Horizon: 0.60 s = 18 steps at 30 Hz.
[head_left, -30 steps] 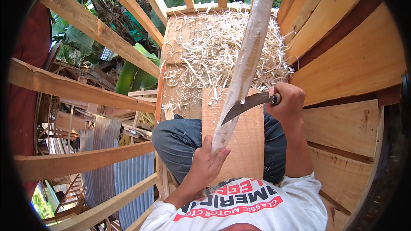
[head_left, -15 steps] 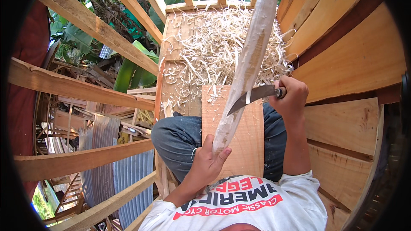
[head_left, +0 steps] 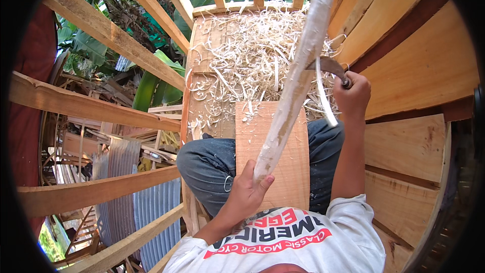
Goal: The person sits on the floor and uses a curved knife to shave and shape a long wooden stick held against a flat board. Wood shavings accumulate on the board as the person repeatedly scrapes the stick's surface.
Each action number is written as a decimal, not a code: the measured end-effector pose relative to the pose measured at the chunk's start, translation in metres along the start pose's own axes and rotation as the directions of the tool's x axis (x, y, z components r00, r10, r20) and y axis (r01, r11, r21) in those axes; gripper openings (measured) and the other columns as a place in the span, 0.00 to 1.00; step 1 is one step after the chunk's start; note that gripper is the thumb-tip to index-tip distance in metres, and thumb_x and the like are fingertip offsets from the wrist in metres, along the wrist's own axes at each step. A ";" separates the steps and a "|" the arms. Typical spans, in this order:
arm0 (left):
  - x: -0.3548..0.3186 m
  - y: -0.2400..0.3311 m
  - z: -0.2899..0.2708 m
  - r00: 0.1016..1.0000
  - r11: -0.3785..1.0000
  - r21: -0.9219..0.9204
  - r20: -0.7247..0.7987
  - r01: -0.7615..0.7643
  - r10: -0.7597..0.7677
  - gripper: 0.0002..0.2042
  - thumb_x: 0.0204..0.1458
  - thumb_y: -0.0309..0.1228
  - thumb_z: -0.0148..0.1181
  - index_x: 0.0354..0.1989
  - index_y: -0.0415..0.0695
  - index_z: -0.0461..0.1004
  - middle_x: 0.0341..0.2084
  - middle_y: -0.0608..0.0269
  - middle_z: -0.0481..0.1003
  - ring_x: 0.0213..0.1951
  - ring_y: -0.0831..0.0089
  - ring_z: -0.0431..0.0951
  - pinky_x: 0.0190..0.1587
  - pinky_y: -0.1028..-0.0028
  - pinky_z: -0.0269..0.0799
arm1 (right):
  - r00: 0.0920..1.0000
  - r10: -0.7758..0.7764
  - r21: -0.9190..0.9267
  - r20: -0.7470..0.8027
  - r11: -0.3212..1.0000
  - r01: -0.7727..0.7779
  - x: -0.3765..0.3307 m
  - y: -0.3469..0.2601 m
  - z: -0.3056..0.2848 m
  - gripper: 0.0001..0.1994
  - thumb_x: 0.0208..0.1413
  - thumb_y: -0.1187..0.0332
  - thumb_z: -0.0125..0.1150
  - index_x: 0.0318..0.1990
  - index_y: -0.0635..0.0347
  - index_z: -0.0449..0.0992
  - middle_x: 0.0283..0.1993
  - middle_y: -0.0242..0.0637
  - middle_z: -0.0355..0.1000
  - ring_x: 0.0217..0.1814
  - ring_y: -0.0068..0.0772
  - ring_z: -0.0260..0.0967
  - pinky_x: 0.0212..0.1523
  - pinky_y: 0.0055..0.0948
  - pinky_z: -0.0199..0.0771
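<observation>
My left hand (head_left: 246, 192) is closed round the near end of a long pale, peeled wooden pole (head_left: 283, 116), which slants up and away to the right. Brownish patches mark part of its surface. In my right hand (head_left: 352, 93) is the handle of a knife with a curved dark blade (head_left: 327, 64), its edge against the upper part of the pole. A long pale wood shaving (head_left: 323, 96) curls down from the blade. Beneath the pole, a flat wooden board (head_left: 252, 136) lies across my lap between my knees.
A heap of thin wood shavings (head_left: 257, 45) covers the far part of the plank floor (head_left: 202, 86). Wooden slats (head_left: 101, 103) form a railing at left, with corrugated metal sheets (head_left: 156, 217) below. Wooden plank walling (head_left: 404, 141) rises close on the right.
My right hand and the knife have moved up along the pole, away from me. A longer shaving now hangs from the blade. The pole's far end has dipped slightly and shifted right.
</observation>
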<state>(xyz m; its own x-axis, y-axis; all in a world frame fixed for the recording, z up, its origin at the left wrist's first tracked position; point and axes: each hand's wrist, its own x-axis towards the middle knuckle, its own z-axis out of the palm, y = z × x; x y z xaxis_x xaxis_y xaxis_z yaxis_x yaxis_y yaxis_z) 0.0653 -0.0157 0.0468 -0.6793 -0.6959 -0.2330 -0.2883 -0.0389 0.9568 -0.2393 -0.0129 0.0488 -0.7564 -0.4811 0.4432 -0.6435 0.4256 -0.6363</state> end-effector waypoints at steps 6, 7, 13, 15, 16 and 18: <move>-0.001 -0.016 0.014 0.994 0.996 -0.073 0.095 0.056 -0.049 0.11 0.58 0.32 0.55 0.45 0.40 0.66 0.20 0.71 0.67 0.20 0.88 0.63 0.21 0.83 0.58 | 0.979 0.202 0.066 0.026 0.977 -0.203 0.038 0.029 -0.019 0.18 0.51 0.65 0.56 0.16 0.69 0.67 0.10 0.37 0.59 0.14 0.22 0.56 0.19 0.32 0.57; -0.001 -0.012 0.010 0.994 0.989 -0.111 0.061 0.102 -0.096 0.11 0.58 0.32 0.55 0.45 0.40 0.66 0.20 0.71 0.66 0.19 0.88 0.62 0.20 0.84 0.58 | 0.984 0.163 0.112 0.072 0.979 -0.171 0.029 0.022 -0.018 0.19 0.52 0.64 0.57 0.16 0.69 0.67 0.09 0.36 0.58 0.14 0.21 0.55 0.19 0.31 0.57; 0.014 -0.012 -0.019 0.978 0.875 -0.439 0.113 0.205 -0.173 0.12 0.59 0.31 0.54 0.47 0.39 0.65 0.17 0.72 0.63 0.17 0.87 0.61 0.17 0.82 0.59 | 0.906 0.018 0.092 0.423 0.994 -0.063 -0.054 0.004 -0.011 0.23 0.51 0.55 0.65 0.16 0.65 0.68 0.10 0.39 0.59 0.12 0.30 0.54 0.17 0.32 0.56; 0.016 -0.014 -0.022 0.974 0.865 -0.452 0.158 0.217 -0.162 0.10 0.59 0.31 0.54 0.44 0.39 0.66 0.16 0.71 0.63 0.16 0.85 0.63 0.16 0.82 0.60 | 0.871 -0.042 0.126 0.489 0.992 -0.023 -0.073 -0.005 -0.012 0.24 0.49 0.53 0.67 0.16 0.64 0.68 0.10 0.39 0.59 0.12 0.34 0.56 0.17 0.33 0.57; 0.017 -0.014 -0.022 0.973 0.866 -0.451 0.175 0.218 -0.153 0.10 0.59 0.32 0.53 0.42 0.39 0.66 0.15 0.69 0.63 0.15 0.84 0.62 0.15 0.82 0.60 | 0.864 -0.060 0.153 0.501 0.988 -0.021 -0.081 -0.009 -0.012 0.24 0.48 0.52 0.68 0.16 0.64 0.68 0.11 0.39 0.60 0.12 0.35 0.57 0.17 0.33 0.58; 0.018 -0.014 -0.021 0.969 0.865 -0.454 0.211 0.216 -0.132 0.10 0.60 0.35 0.53 0.36 0.39 0.66 0.13 0.67 0.62 0.12 0.81 0.61 0.14 0.81 0.60 | 0.849 -0.099 0.205 0.520 0.979 -0.011 -0.093 -0.017 -0.011 0.24 0.46 0.51 0.69 0.17 0.63 0.69 0.11 0.39 0.60 0.13 0.37 0.60 0.17 0.33 0.59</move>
<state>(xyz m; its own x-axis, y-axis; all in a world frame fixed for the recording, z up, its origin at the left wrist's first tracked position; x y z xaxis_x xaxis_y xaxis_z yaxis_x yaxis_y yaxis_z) 0.0713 -0.0433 0.0325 -0.7623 -0.5179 -0.3883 -0.0899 -0.5093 0.8559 -0.1588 0.0330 0.0253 -0.5173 -0.8486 0.1110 -0.5970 0.2649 -0.7572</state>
